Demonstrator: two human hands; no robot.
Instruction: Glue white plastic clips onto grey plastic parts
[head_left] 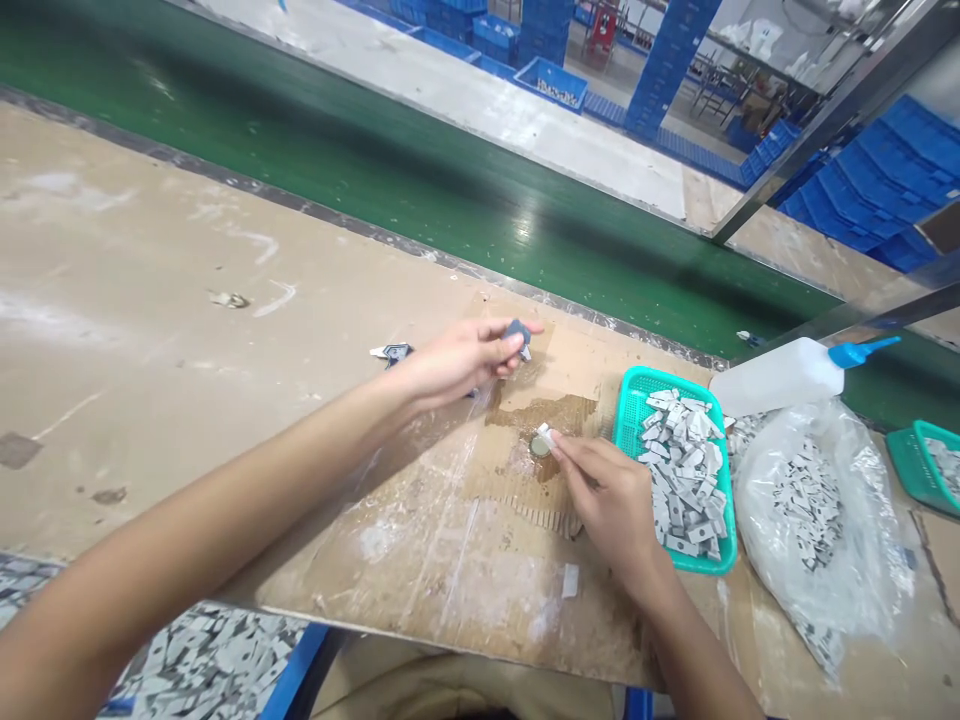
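My left hand (480, 355) is closed around a small dark grey plastic piece (517, 330), held just above the cardboard-covered table. A paler bit shows under its fingers. Between the fingertips of my right hand (604, 490) is a small white plastic piece (545, 433). That piece is at a small round dish (539, 446), which sits on a wet-looking patch of cardboard (551, 412); whether it touches the dish I cannot tell. Beyond my left forearm lies a dark and white part (394, 353). Right of my right hand stands a teal basket (630, 400) holding many white pieces.
A white squeeze bottle (780, 378) with a blue nozzle lies behind a clear bag (847, 520) of small parts. Another teal basket (911, 470) is at the right edge. A green conveyor belt (420, 190) runs behind the table. A blue bin (289, 670) of parts is below, left.
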